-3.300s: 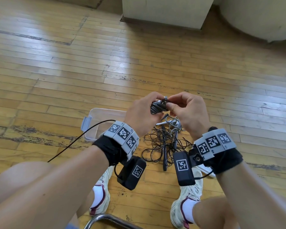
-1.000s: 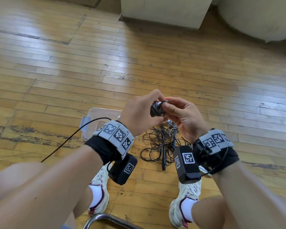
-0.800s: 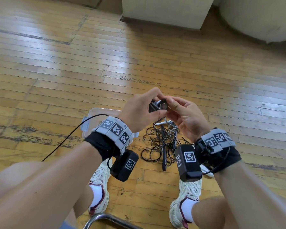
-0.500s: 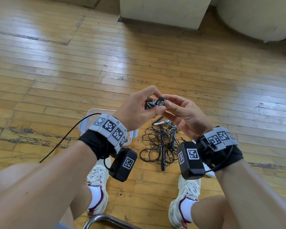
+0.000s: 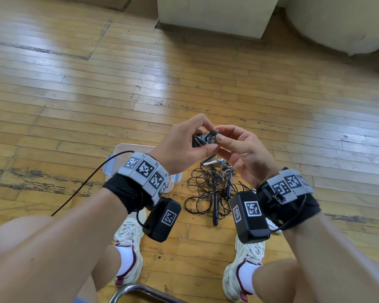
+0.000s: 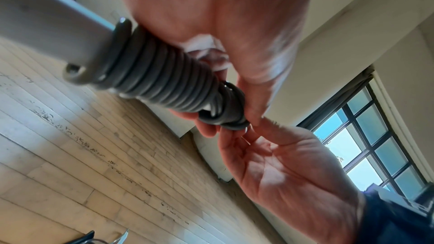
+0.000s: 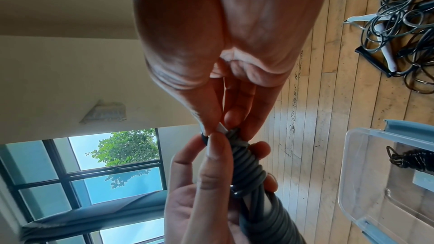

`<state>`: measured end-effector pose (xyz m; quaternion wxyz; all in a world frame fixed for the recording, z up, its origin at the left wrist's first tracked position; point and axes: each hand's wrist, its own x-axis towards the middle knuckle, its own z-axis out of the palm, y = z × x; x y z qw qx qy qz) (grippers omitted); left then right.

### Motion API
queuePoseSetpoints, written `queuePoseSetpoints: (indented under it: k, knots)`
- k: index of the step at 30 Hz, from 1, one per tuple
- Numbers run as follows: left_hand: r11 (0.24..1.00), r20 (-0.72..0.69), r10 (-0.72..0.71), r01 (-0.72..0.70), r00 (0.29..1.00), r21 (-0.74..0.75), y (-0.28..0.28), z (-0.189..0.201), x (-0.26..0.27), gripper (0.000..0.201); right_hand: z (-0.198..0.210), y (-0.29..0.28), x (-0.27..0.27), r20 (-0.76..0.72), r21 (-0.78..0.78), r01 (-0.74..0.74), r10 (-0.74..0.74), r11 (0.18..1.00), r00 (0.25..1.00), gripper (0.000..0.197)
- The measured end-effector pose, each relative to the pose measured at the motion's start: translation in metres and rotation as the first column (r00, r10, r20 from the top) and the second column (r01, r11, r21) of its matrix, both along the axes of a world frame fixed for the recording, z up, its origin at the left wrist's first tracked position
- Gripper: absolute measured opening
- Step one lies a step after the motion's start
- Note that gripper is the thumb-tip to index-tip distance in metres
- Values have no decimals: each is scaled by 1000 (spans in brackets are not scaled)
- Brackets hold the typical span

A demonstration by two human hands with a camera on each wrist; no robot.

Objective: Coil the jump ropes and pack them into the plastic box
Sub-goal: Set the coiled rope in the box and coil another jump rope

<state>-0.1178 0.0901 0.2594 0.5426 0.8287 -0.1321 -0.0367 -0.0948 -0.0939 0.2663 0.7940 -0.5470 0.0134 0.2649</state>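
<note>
My left hand point(image 5: 184, 145) grips a jump rope bundle point(image 5: 202, 139): grey cord wound tightly round its pale handles point(image 6: 162, 84), held in the air above the floor. My right hand point(image 5: 234, 147) pinches the cord end at the bundle's tip point(image 7: 223, 131) between thumb and fingers. A clear plastic box point(image 5: 127, 149) with blue latches sits on the floor under my left wrist; it holds one coiled black rope point(image 7: 413, 159). A tangled pile of loose ropes point(image 5: 214, 189) lies on the floor between the hands and my feet.
Worn wooden floor all round. A pale cabinet base point(image 5: 214, 16) and a rounded white object point(image 5: 341, 22) stand at the far side. My knees, shoes point(image 5: 129, 241) and a metal chair tube point(image 5: 140, 291) are at the bottom. A thin black cable point(image 5: 85, 182) trails from my left wrist.
Both hands have stayed together on the bundle, shifting slightly up and left. The right fingers have kept working the cord end at the bundle's tip.
</note>
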Motion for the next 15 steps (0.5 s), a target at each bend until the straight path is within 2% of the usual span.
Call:
queuePoseSetpoints:
  k: [3, 10, 13, 15]
  knots:
    - [1000, -46, -22, 22, 999, -8, 1, 0, 0, 27, 0, 0, 0, -3, 3, 7, -7, 1000, 1000, 28]
    - [995, -31, 76, -78, 997, -56, -4, -1, -2, 19, -4, 5, -2, 37, -19, 33, -32, 999, 999, 20]
    - [981, -35, 176, -179, 984, -79, -5, -6, -1, 20, -7, 10, -2, 88, -118, 129, -119, 985, 989, 16]
    - [968, -15, 244, -244, 970, -49, -6, -10, 1, 22, -11, 15, -1, 184, -270, 185, -138, 945, 973, 11]
